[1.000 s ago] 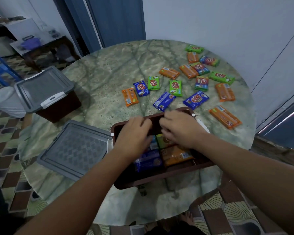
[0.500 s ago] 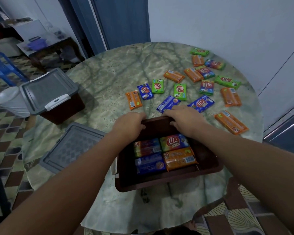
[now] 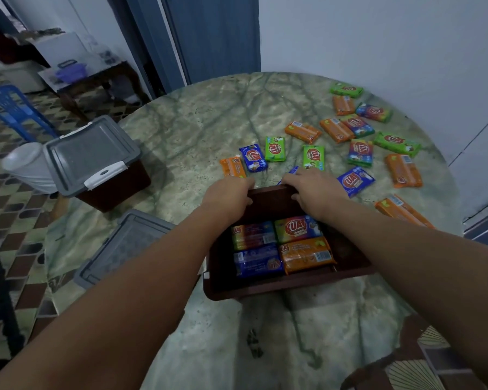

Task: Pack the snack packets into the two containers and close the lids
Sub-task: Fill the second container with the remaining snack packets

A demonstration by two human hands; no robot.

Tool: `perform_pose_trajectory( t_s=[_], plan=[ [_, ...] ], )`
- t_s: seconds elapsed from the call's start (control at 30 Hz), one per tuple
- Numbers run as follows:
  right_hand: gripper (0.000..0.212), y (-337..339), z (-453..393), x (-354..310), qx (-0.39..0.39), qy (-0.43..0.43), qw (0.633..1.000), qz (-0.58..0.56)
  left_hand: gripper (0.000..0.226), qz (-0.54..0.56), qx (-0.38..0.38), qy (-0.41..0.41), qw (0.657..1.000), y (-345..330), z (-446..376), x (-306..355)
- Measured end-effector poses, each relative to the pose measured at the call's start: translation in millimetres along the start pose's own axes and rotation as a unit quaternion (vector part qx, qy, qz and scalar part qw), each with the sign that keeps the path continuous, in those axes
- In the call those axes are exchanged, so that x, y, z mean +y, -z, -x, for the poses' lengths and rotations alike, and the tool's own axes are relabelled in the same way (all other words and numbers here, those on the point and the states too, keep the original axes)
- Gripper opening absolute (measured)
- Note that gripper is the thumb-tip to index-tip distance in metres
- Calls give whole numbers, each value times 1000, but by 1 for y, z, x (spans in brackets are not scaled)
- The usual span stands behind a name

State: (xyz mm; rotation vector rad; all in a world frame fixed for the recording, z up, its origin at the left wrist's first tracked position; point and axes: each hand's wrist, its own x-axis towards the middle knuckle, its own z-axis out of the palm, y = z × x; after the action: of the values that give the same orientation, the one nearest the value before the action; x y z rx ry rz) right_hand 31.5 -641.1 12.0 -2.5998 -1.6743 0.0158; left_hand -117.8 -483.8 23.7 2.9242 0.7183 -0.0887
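An open brown container [image 3: 265,289] stands on the round marble table [image 3: 203,142] in front of me, with several snack packets [image 3: 296,229] lying flat inside. My left hand [image 3: 228,192] grips its far rim on the left. My right hand [image 3: 313,188] grips the same rim on the right, fingers over the edge. Its grey lid [image 3: 124,246] lies on the table to the left. A second brown container with a grey lid on it [image 3: 90,156] sits at the table's left edge. Several loose packets [image 3: 361,152] are spread beyond the open container.
The wall [image 3: 378,46] runs close behind the table on the right. A blue plastic chair [image 3: 14,111] and a low table [image 3: 96,80] with a purple tub stand on the tiled floor to the left. White stacked bowls [image 3: 26,167] sit beside the shut container.
Both hands came up out of the container, where they were arranging packets, and took hold of its far rim. The packets inside are now uncovered.
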Motion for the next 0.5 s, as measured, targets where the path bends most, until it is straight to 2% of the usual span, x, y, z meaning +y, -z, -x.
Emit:
perform_pose_trajectory(
  t_s=[0.2, 0.27, 0.33, 0.4, 0.5],
  plan=[
    [31, 8, -5, 7, -39, 19, 999, -21, 22, -4, -28, -17, 999, 2, -9, -7],
    [42, 10, -6, 8, -28, 16, 998, -47, 33, 28, -46, -7, 999, 4, -11, -8],
    [49, 10, -11, 9, -2, -1, 996, -88, 49, 107, -54, 22, 993, 7, -13, -7],
    [50, 7, -22, 14, 18, -13, 992, -124, 54, 178, -23, 46, 983, 10, -17, -5],
    [35, 9, -44, 26, 28, -35, 986, -162, 54, 217, 17, 83, 973, 15, -28, -2]
  ],
)
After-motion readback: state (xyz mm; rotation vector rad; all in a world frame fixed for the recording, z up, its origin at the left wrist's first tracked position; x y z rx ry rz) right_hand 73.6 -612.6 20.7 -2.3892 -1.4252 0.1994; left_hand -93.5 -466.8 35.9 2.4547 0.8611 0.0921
